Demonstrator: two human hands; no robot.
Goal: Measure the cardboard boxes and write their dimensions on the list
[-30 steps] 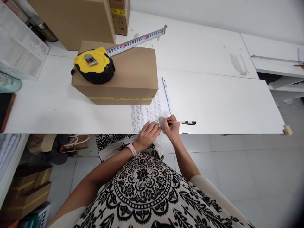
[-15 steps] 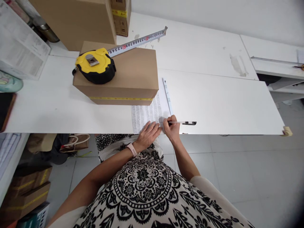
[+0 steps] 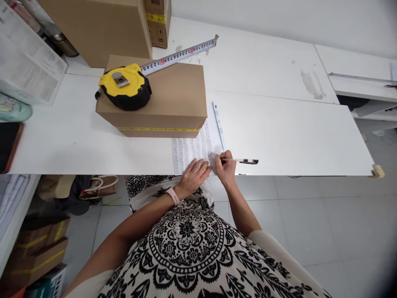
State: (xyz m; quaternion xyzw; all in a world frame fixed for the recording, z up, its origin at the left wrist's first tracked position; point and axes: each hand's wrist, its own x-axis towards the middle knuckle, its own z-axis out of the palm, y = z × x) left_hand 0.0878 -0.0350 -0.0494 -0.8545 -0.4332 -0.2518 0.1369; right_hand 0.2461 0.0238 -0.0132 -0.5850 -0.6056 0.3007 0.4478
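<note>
Head view: pen (image 3: pixel 246 161) in right hand (image 3: pixel 226 167), printed sheet (image 3: pixel 190 149) under left hand (image 3: pixel 194 178).

Pen (image 3: pixel 240 160): clear plastic noted along barrel. Printed sheet (image 3: pixel 192 151): matt paper. Carton (image 3: pixel 176 91): matt cardboard, banded with smooth packing tape (image 3: pixel 155 129). Tape measure (image 3: pixel 133 82): cased in plastic, belt clip (image 3: pixel 120 79) of shiny metal. Tabletop (image 3: pixel 288 136): finished smooth, semi-gloss.

Office or stockroom, seemingly: white desk (image 3: pixel 288 136), text-covered sheet (image 3: pixel 192 149), taped cartons (image 3: pixel 173 91), tape measure (image 3: pixel 130 85).
</note>
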